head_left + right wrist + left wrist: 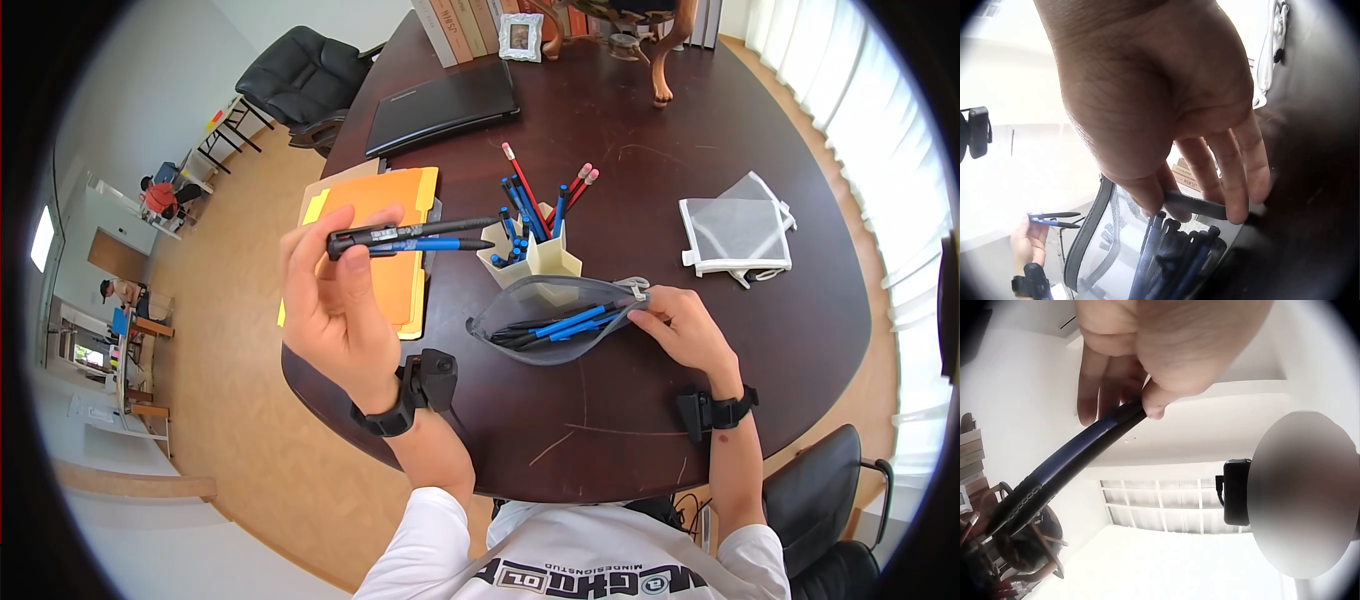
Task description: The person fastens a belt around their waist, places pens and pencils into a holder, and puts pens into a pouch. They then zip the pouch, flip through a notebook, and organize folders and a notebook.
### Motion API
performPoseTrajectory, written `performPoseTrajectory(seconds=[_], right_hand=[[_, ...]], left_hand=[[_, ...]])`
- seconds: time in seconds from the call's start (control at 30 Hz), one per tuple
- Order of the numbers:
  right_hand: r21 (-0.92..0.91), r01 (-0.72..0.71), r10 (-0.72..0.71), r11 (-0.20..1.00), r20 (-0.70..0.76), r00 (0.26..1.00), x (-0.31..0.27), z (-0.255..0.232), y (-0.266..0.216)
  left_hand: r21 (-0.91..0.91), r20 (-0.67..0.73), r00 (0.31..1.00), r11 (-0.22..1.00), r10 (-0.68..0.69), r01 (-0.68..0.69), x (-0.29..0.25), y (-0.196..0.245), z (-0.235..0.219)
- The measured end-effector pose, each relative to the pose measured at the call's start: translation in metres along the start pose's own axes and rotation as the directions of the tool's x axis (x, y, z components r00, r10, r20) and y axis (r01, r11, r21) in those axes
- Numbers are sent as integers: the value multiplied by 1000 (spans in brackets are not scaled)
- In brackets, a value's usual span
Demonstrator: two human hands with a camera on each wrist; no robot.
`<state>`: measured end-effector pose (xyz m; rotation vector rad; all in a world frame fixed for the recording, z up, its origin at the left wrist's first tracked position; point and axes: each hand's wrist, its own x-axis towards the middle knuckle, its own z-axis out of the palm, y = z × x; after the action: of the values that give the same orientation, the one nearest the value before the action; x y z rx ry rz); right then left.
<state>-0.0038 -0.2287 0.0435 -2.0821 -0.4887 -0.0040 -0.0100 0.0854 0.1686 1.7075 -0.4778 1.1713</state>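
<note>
My left hand [345, 310] is raised over the folders and pinches two pens, one black [430, 232] and one blue [425, 245], between thumb and fingers. In the left wrist view the pens [1066, 456] lie side by side, slanting down from the fingertips. My right hand [690, 330] pinches the edge of a grey mesh zip pouch [500, 300] at its zipper end. The pouch gapes, with several blue and black pens [570, 325] inside. In the right wrist view the thumb and fingers grip the pouch's dark rim [1197, 204].
Behind the pouch stands a cream pen holder [555, 262] with blue pens and red pencils. Yellow and orange folders [400, 300] lie at left, a black laptop [445, 108] further back. White mesh pouches [738, 230] lie at right. A picture frame [520, 37] and books [465, 25] stand at the far edge.
</note>
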Motion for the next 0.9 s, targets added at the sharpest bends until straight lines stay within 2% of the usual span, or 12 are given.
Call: performPoseTrajectory(seconds=[0.13, 0.27, 0.4, 0.5, 0.53, 0.63, 0.77, 0.8, 0.9], right_hand=[[9, 4, -4, 1000, -5, 1000, 0, 1, 1], [7, 0, 0, 1000, 1, 1000, 0, 0, 0], [5, 0, 0, 1000, -1, 1000, 0, 0, 0], [6, 9, -9, 1000, -6, 1000, 0, 1, 1], [2, 11, -11, 1000, -5, 1000, 0, 0, 1], [-44, 6, -4, 999, 41, 999, 0, -3, 3], [-74, -4, 9, 997, 69, 998, -1, -4, 2], [-46, 0, 2, 999, 43, 999, -1, -3, 2], [9, 13, -13, 1000, -10, 1000, 0, 1, 0]], left_hand=[[83, 50, 991, 988, 123, -127, 0, 8, 2], [100, 124, 977, 978, 172, -185, -2, 14, 13], [197, 291, 938, 948, 189, -252, -3, 18, 20], [99, 380, 917, 981, 120, -169, -9, 23, 30], [63, 419, 893, 976, 164, -209, -8, 25, 34], [35, 518, 850, 990, 101, -139, -12, 37, 43], [95, 705, 706, 977, 71, -193, -20, 34, 53], [88, 737, 676, 988, 21, -126, -27, 27, 57], [116, 817, 577, 980, -3, -159, -33, 21, 62]])
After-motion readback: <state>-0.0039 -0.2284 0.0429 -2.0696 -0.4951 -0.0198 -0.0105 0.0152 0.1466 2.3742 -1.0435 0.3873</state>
